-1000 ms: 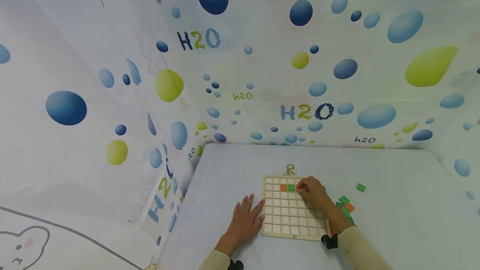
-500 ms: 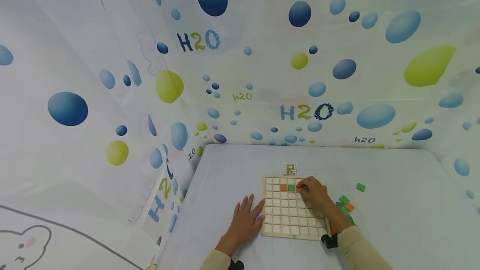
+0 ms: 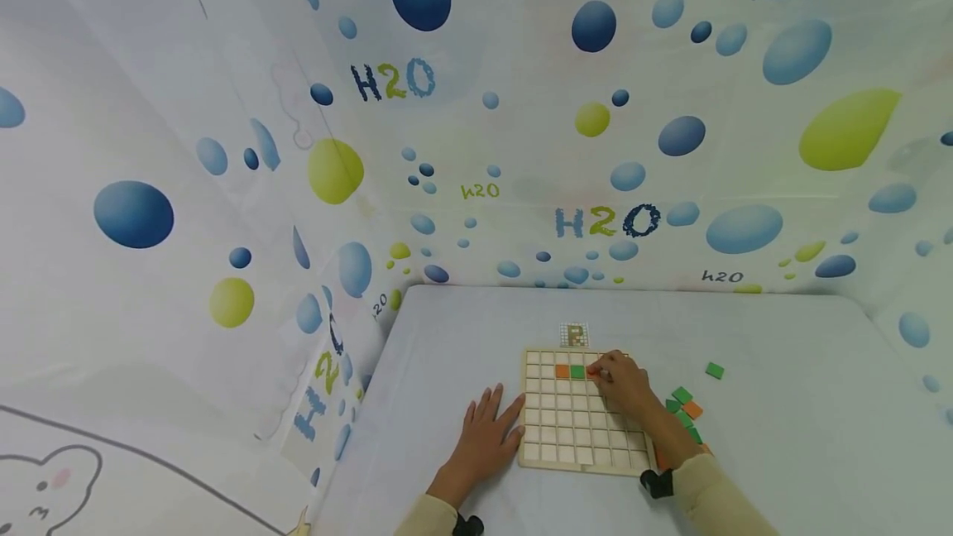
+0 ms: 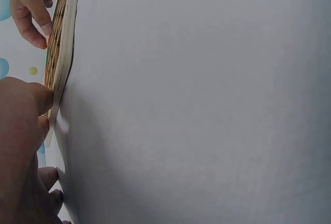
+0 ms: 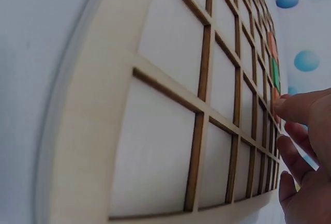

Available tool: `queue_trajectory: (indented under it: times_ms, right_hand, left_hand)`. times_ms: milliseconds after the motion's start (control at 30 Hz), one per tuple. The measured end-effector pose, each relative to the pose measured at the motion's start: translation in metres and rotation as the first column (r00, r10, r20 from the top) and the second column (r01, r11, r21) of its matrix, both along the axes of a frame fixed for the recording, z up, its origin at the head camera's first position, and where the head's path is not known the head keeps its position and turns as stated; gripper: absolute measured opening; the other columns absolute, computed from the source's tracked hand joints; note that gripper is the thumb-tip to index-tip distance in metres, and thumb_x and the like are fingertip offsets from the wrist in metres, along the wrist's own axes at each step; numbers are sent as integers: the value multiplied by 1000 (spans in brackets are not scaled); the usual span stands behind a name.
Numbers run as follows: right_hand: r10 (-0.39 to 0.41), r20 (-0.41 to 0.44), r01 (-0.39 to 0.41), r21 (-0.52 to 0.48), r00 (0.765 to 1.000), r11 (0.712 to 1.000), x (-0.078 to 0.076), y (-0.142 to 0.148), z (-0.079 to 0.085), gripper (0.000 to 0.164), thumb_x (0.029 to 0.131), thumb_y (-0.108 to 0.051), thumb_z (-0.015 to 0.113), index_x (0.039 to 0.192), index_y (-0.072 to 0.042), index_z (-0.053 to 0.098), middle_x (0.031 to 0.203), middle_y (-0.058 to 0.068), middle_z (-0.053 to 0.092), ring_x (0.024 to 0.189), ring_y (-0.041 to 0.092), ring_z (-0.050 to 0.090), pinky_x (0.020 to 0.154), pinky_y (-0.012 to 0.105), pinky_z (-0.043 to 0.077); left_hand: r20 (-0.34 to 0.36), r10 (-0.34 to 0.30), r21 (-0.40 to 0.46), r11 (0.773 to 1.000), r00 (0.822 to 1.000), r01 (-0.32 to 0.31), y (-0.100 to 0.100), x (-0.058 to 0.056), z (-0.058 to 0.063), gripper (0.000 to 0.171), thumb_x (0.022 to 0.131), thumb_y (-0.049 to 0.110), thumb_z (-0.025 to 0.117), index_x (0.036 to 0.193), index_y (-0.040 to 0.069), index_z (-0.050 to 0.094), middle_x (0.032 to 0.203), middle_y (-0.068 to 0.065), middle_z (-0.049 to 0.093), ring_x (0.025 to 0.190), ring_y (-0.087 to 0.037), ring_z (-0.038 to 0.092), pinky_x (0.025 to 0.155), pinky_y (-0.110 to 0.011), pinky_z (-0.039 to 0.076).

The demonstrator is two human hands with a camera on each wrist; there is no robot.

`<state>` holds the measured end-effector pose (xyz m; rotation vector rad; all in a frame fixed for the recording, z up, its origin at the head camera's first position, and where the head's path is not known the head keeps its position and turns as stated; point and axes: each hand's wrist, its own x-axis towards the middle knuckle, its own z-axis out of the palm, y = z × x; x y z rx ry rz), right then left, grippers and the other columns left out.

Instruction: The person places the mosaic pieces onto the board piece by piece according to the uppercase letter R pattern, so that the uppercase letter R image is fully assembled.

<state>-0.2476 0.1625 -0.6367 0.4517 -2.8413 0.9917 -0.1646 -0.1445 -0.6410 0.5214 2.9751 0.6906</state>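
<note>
A wooden grid board (image 3: 551,465) lies flat on the white table. In its second row an orange tile (image 3: 562,371) and a green tile (image 3: 577,371) sit side by side. Just right of them, my right hand (image 3: 625,383) pinches another orange tile (image 3: 591,372), partly hidden by the fingers; the right wrist view shows a fingertip against this tile (image 5: 275,100) at its cell. My left hand (image 3: 482,441) rests on the table with fingers spread, index finger and thumb touching the board's left edge.
A small pattern card (image 3: 574,335) lies behind the board. Loose green tiles (image 3: 682,394) and orange tiles (image 3: 692,409) are heaped to the right, partly under the right forearm. One green tile (image 3: 715,370) lies apart, farther back. Patterned sheets hang behind and at the left.
</note>
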Motion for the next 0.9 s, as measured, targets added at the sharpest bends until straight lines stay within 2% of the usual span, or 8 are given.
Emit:
queue_trajectory:
  times_ms: [100, 200, 333, 467, 600, 733, 900]
  right_hand:
    - [-24, 17, 25, -40, 1000, 999, 9, 9, 4, 11, 100, -10, 72, 109, -9, 78, 121, 17, 66, 98, 33, 71, 78, 57, 57]
    - [-63, 87, 69, -72, 994, 995, 20, 25, 11, 16, 103, -14, 67, 114, -6, 76, 122, 20, 65, 100, 34, 70, 83, 60, 54]
    - [-115, 143, 120, -27, 983, 992, 36, 51, 18, 24, 102, -17, 68, 121, -3, 72, 122, 22, 65, 105, 37, 67, 85, 61, 53]
    - [-165, 157, 162, 31, 974, 986, 51, 78, 21, 30, 98, -18, 74, 123, -2, 70, 118, 22, 65, 100, 35, 66, 77, 55, 53]
    - [-184, 169, 173, 77, 968, 982, 62, 96, 20, 32, 96, -21, 76, 122, -2, 70, 114, 24, 64, 97, 37, 65, 70, 51, 50]
    - [-178, 169, 162, 103, 969, 981, 69, 103, 14, 32, 97, -23, 75, 121, -2, 70, 114, 26, 64, 103, 42, 65, 69, 50, 52]
    - [-181, 157, 169, 85, 971, 982, 71, 103, 8, 26, 97, -17, 74, 118, -3, 70, 108, 19, 65, 99, 36, 65, 66, 42, 49]
  left_hand:
    - [-7, -12, 9, 1000, 1000, 12, 1, 1, 1, 54, 111, 42, 46, 162, 26, 45, 170, -23, 32, 156, -50, 27, 120, -73, 22]
    - [1, -16, 16, 1000, 1000, 16, 2, 1, 1, 54, 111, 42, 47, 162, 25, 45, 169, -24, 32, 156, -51, 27, 120, -73, 22]
    - [37, 3, -23, 1000, 999, -2, 1, -1, 3, 55, 111, 41, 46, 163, 26, 43, 172, -21, 28, 159, -47, 23, 124, -69, 19]
    - [38, 7, -29, 1000, 999, -6, 0, 0, 6, 54, 110, 41, 47, 162, 26, 44, 172, -20, 29, 159, -46, 24, 124, -70, 20]
    - [31, 1, -7, 1000, 1000, -1, -1, 1, 8, 54, 110, 40, 48, 162, 24, 46, 171, -22, 30, 158, -48, 25, 122, -71, 20]
    - [15, -2, 19, 1000, 1000, 2, -1, 1, 6, 53, 110, 38, 49, 161, 22, 46, 169, -25, 31, 157, -51, 25, 121, -74, 20]
    - [10, -6, 36, 999, 1000, 5, 1, 1, 3, 54, 111, 38, 48, 162, 23, 45, 170, -25, 30, 157, -51, 24, 121, -74, 18]
